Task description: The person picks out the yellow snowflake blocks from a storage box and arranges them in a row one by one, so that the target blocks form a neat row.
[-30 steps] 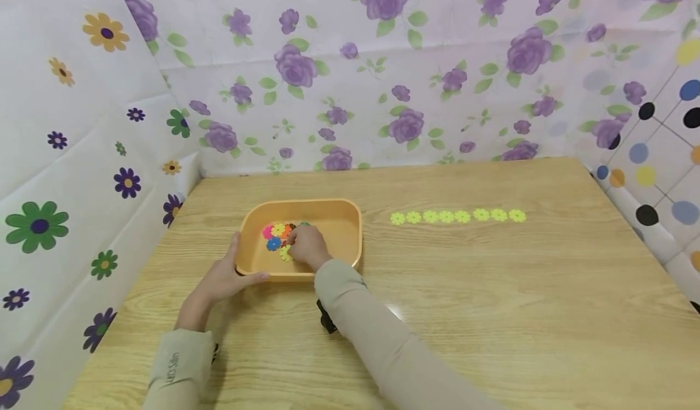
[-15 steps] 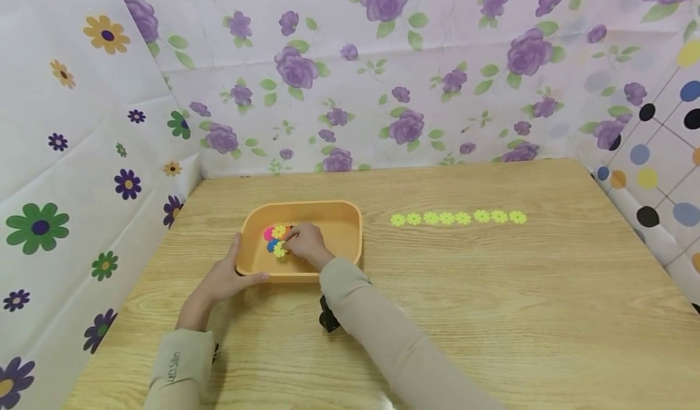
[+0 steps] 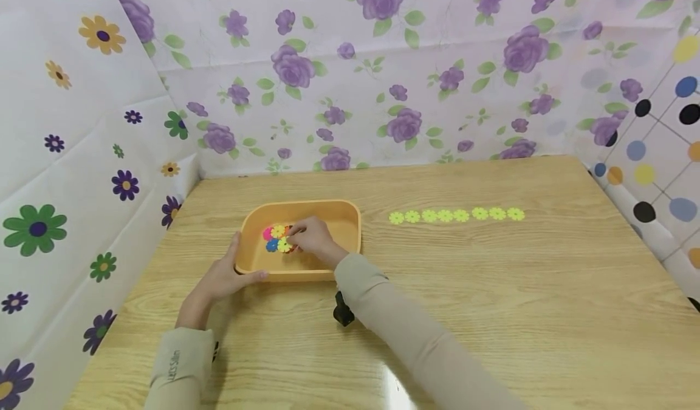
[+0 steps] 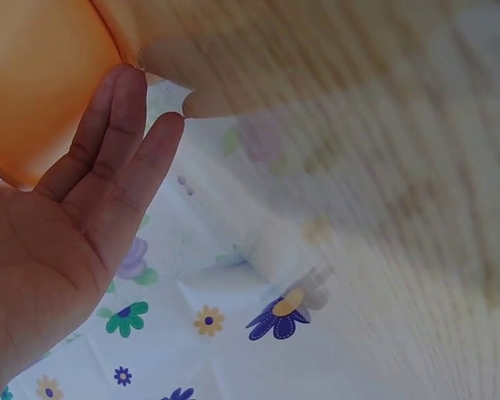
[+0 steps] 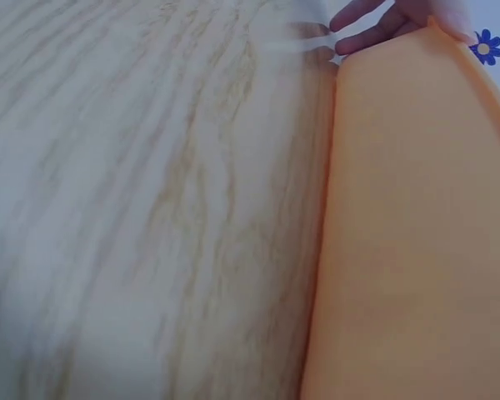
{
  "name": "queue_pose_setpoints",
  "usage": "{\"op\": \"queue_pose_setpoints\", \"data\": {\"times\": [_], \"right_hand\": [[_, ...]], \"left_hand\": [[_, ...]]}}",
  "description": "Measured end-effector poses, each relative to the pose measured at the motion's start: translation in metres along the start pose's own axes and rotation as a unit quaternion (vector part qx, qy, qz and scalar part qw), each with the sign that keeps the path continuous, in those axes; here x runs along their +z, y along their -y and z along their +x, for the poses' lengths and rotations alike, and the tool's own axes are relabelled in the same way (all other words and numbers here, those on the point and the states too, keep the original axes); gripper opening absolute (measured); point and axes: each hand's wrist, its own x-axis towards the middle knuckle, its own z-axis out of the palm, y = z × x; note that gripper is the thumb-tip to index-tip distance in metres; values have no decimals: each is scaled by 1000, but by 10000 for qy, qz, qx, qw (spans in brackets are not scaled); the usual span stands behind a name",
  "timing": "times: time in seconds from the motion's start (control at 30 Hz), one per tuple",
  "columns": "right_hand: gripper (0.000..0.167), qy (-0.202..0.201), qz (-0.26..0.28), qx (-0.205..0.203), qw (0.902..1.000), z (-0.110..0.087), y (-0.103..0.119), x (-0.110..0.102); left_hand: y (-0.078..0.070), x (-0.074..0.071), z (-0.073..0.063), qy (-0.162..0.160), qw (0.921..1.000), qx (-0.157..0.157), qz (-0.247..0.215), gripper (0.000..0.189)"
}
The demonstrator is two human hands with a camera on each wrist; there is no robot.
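Note:
An orange plastic tub (image 3: 330,215) stands on the wooden table at left. My left hand (image 3: 221,276) holds its front left corner, thumb along the front rim; in the left wrist view, the fingers (image 4: 104,158) lie against its outer wall. My right hand (image 3: 313,240) reaches over the front rim into the tub. Its fingertips pinch the edge of a yellow flower-shaped plastic piece (image 3: 284,245). A blue piece (image 3: 271,245), a pink piece (image 3: 267,233) and another yellow one lie close by; the hand partly hides other pieces. The right wrist view shows only the tub's outer wall and the left hand.
Right of the tub, a row of several yellow flower-shaped pieces (image 3: 445,215) lies on the table (image 3: 492,307), with a gap between some of them. Flowered sheets (image 3: 350,76) hang behind the table and at left, with a dotted sheet at right.
The yellow piece at my right fingertips has shifted slightly, first left, then back right and away from me. The right wrist has moved right. My left hand keeps its place on the tub.

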Motion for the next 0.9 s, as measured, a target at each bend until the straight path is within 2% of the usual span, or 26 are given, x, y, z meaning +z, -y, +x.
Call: {"op": "queue_pose_setpoints", "data": {"times": [0.23,0.33,0.43,0.67,0.9], "right_hand": [[9,176,211,-26,9996,-5,5,-13],[11,293,421,29,9987,-6,6,-22],[14,411,398,-8,9984,-8,7,-33],[17,512,-155,-178,9984,-13,13,-57],[17,503,-371,-342,9975,-17,14,-74]], "left_hand": [[1,0,0,-31,10000,38,-30,117],[1,1,0,-46,10000,29,-47,117],[1,1,0,-40,10000,1,-66,117],[3,1,2,-1,9998,-39,-171,119],[3,2,1,-3,9998,-23,-221,118]]}}
